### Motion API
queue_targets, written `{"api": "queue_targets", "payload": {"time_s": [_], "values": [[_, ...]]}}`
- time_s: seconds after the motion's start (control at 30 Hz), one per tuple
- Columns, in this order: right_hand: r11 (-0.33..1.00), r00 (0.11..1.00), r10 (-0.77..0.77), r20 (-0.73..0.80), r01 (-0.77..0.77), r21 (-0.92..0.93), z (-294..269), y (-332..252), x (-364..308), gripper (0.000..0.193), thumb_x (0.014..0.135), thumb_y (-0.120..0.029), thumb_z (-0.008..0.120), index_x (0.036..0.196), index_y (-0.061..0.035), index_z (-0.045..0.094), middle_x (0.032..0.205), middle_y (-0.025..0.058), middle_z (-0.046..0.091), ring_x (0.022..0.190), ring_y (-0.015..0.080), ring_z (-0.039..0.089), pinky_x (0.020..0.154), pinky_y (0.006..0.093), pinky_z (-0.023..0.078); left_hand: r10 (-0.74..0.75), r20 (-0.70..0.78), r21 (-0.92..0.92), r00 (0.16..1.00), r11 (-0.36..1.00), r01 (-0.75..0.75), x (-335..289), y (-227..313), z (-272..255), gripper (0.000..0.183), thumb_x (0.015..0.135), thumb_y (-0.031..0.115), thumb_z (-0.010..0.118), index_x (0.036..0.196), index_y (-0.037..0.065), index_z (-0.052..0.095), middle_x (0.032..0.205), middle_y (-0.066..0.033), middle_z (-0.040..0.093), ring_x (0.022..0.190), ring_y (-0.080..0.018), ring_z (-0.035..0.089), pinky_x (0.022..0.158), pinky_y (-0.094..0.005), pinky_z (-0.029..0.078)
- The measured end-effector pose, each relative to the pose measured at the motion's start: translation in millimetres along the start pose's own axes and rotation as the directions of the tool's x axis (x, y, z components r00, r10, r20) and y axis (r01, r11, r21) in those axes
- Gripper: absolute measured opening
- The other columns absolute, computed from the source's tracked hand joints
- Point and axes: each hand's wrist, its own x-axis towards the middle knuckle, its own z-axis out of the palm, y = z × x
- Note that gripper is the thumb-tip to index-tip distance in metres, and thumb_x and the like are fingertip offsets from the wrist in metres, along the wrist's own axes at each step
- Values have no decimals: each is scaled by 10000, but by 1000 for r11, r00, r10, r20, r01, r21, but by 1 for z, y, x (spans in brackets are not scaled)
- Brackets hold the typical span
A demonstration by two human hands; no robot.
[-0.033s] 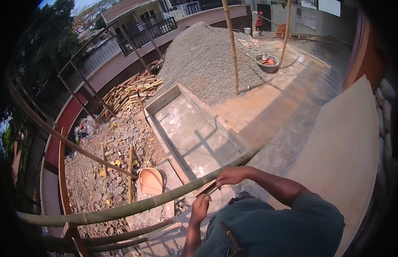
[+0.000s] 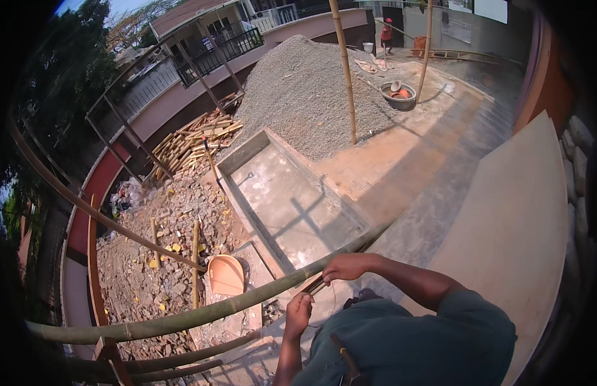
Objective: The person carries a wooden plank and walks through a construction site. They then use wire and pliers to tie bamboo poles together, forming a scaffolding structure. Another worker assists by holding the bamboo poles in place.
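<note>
A thick green bamboo pole (image 2: 215, 310) runs across in front of me at waist height. My right hand (image 2: 344, 267) is closed beside the pole, fingers pinched on a thin wire (image 2: 334, 294) that hangs in a loose curve below them. Lower and to the left, my left hand (image 2: 299, 310) is also closed, thumb on top, just on the near side of the pole. The wire seems to run between both hands, but what sits inside the left fist is too small to make out clearly.
Below lies a shallow concrete basin (image 2: 279, 193), with rubble (image 2: 170, 264) and an orange scoop-shaped container (image 2: 226, 275) to its left. Beyond rises a gravel heap (image 2: 305, 90). Upright bamboo poles (image 2: 345, 77) stand ahead. A plywood sheet (image 2: 510, 212) is at right. A person in red (image 2: 387, 35) stands far off.
Both hands keep nearly the same place and grip. The view has shifted very slightly.
</note>
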Motion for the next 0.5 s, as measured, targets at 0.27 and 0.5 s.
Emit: {"api": "queue_targets", "payload": {"time_s": [0.27,0.5], "values": [[890,983,169,-68,-182,-418,-6,-48,-8,165,893,-186,581,866,-71,697,820,175,692,817,382,676,687,499,512,152,-97,460,984,883,-91,36,-40,22,373,1075,312,414,915,6,552,658,-110,521,649,-233,566,618,-403,437],[976,979,173,110,-156,-152,-63,-30,-3,239,834,-269,636,900,-73,754,879,141,723,819,351,665,747,446,502,22,230,561,973,814,-151,13,29,52,361,1052,333,445,958,12,579,818,-249,628,817,-457,613,702,-476,472]]}}
